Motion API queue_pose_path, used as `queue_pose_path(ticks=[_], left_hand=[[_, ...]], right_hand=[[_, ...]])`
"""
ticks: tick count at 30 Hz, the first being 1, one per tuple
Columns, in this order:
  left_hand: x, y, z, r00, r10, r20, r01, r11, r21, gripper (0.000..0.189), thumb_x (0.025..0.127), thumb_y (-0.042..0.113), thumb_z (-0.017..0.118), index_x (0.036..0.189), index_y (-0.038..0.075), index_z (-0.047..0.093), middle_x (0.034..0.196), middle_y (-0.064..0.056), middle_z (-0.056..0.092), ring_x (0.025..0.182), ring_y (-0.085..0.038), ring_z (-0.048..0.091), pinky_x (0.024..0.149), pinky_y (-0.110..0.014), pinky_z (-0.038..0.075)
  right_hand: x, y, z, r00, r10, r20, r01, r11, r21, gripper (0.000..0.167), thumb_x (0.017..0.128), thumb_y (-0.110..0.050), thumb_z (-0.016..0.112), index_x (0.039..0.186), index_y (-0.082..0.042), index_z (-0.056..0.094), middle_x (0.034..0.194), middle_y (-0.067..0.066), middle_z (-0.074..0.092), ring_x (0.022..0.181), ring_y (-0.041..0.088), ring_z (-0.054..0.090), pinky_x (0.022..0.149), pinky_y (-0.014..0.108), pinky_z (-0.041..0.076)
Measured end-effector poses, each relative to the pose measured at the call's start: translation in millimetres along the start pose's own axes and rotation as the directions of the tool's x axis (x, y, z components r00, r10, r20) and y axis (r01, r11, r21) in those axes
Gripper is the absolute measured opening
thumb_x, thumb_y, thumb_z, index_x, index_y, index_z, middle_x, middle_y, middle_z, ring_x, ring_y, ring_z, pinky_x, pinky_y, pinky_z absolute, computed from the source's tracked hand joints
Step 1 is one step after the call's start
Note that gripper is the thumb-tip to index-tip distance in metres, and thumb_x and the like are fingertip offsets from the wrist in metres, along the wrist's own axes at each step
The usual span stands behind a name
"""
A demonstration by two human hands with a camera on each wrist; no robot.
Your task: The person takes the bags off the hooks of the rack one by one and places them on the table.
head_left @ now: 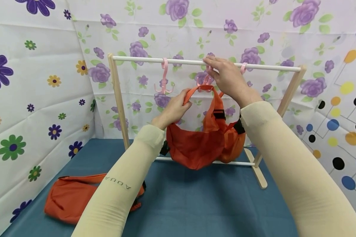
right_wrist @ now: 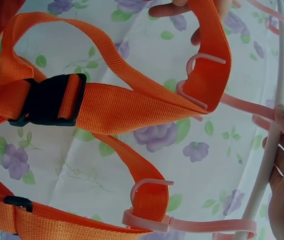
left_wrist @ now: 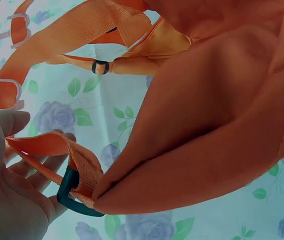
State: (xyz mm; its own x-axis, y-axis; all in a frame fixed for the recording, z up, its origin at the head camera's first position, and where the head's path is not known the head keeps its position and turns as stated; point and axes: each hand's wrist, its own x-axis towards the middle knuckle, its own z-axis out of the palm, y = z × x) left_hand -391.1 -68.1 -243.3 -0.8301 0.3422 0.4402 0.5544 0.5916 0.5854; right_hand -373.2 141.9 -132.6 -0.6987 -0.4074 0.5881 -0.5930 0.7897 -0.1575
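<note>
An orange waist bag (head_left: 195,144) hangs in front of me, its strap (head_left: 218,102) looped over the prongs of a pink hook (right_wrist: 194,95) on the rack. My left hand (head_left: 176,107) pinches that strap near its left end, between thumb and fingers; a black buckle (left_wrist: 74,192) dangles just below. Up at the white rod (head_left: 190,62), my right hand (head_left: 225,75) grips the top of the hook where it meets the rod, thumb pressing on it in the right wrist view. Behind, a second orange waist bag (head_left: 235,143) hangs from another pink hook (right_wrist: 149,220).
An unused pink hook (head_left: 164,77) hangs left on the rod. The rack's wooden posts (head_left: 118,102) stand on a blue cloth (head_left: 190,204). Another orange waist bag (head_left: 68,197) lies at the front left, partly behind my left sleeve. Flower-printed sheets (head_left: 32,108) enclose the table.
</note>
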Motion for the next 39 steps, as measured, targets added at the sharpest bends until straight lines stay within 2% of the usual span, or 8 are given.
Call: queue_pose_path(ticks=[6, 8, 15, 22, 25, 28, 32, 39], left_hand=[[-0.3, 4.7, -6.0, 1.000, 0.021, -0.013, -0.021, 1.000, -0.015, 0.058, 0.108, 0.016, 0.054, 0.162, 0.012, 0.033, 0.094, -0.010, 0.050, 0.068, -0.022, 0.045, 0.068, -0.033, 0.040], [0.3, 6.1, -7.3, 0.999, 0.027, -0.017, -0.028, 0.999, -0.021, 0.058, 0.108, 0.016, 0.054, 0.162, 0.012, 0.033, 0.099, -0.010, 0.052, 0.072, -0.022, 0.046, 0.071, -0.033, 0.040], [3.5, 10.4, -9.9, 0.998, 0.056, -0.034, -0.057, 0.998, -0.041, 0.058, 0.108, 0.020, 0.057, 0.161, 0.012, 0.035, 0.101, -0.013, 0.052, 0.072, -0.023, 0.046, 0.070, -0.034, 0.041], [9.1, 16.8, -8.4, 0.996, 0.053, -0.072, -0.057, 0.997, -0.059, 0.050, 0.109, 0.025, 0.057, 0.155, 0.011, 0.044, 0.135, -0.015, 0.057, 0.107, -0.026, 0.053, 0.093, -0.041, 0.045], [12.5, 18.9, -6.8, 0.993, 0.044, -0.106, -0.052, 0.996, -0.071, 0.044, 0.110, 0.026, 0.056, 0.150, 0.011, 0.050, 0.132, -0.016, 0.059, 0.109, -0.028, 0.054, 0.093, -0.041, 0.045], [14.4, 21.6, -5.6, 0.988, 0.042, -0.147, -0.055, 0.994, -0.089, 0.040, 0.110, 0.028, 0.056, 0.145, 0.010, 0.054, 0.127, -0.016, 0.060, 0.109, -0.028, 0.054, 0.092, -0.041, 0.046], [16.1, 26.9, -4.6, 0.979, 0.050, -0.200, -0.073, 0.991, -0.111, 0.037, 0.109, 0.031, 0.056, 0.140, 0.010, 0.059, 0.130, -0.015, 0.060, 0.117, -0.027, 0.055, 0.099, -0.041, 0.045], [19.5, 37.4, -0.6, 0.949, 0.101, -0.299, -0.143, 0.982, -0.121, 0.031, 0.107, 0.029, 0.061, 0.130, 0.009, 0.066, 0.136, -0.011, 0.062, 0.131, -0.026, 0.053, 0.113, -0.040, 0.038]], right_hand=[[0.4, 1, -2, 1.000, 0.004, -0.024, -0.004, 1.000, 0.013, 0.046, 0.109, -0.019, 0.056, 0.155, -0.016, 0.052, 0.160, 0.005, 0.046, 0.152, 0.028, 0.036, 0.126, 0.046, 0.022], [0.7, 1, -3, 0.999, 0.003, -0.038, -0.002, 1.000, 0.018, 0.046, 0.109, -0.020, 0.056, 0.155, -0.016, 0.053, 0.159, 0.006, 0.048, 0.152, 0.028, 0.037, 0.126, 0.045, 0.022], [1.1, 3, -5, 0.997, 0.010, -0.071, -0.009, 1.000, 0.020, 0.044, 0.110, -0.021, 0.055, 0.153, -0.014, 0.054, 0.158, 0.006, 0.050, 0.151, 0.028, 0.038, 0.125, 0.044, 0.023], [3.2, 4, -3, 0.997, 0.023, -0.074, -0.019, 0.999, 0.050, 0.043, 0.108, -0.017, 0.058, 0.151, -0.012, 0.056, 0.157, 0.009, 0.051, 0.149, 0.031, 0.040, 0.125, 0.046, 0.024], [3.4, 3, 0, 0.998, 0.026, -0.062, -0.023, 0.998, 0.053, 0.044, 0.108, -0.017, 0.059, 0.151, -0.012, 0.056, 0.157, 0.009, 0.051, 0.149, 0.031, 0.040, 0.125, 0.047, 0.024], [3.7, 3, 1, 0.998, 0.027, -0.055, -0.024, 0.998, 0.056, 0.044, 0.108, -0.018, 0.059, 0.152, -0.012, 0.056, 0.157, 0.009, 0.051, 0.150, 0.031, 0.040, 0.125, 0.047, 0.024], [4.1, 1, 1, 0.998, 0.028, -0.057, -0.024, 0.998, 0.061, 0.044, 0.108, -0.016, 0.059, 0.151, -0.011, 0.057, 0.156, 0.009, 0.052, 0.149, 0.030, 0.041, 0.124, 0.046, 0.024], [4.6, 2, 4, 0.998, 0.031, -0.060, -0.027, 0.997, 0.070, 0.042, 0.107, -0.014, 0.061, 0.149, -0.010, 0.059, 0.153, 0.010, 0.055, 0.147, 0.031, 0.045, 0.123, 0.047, 0.028]])
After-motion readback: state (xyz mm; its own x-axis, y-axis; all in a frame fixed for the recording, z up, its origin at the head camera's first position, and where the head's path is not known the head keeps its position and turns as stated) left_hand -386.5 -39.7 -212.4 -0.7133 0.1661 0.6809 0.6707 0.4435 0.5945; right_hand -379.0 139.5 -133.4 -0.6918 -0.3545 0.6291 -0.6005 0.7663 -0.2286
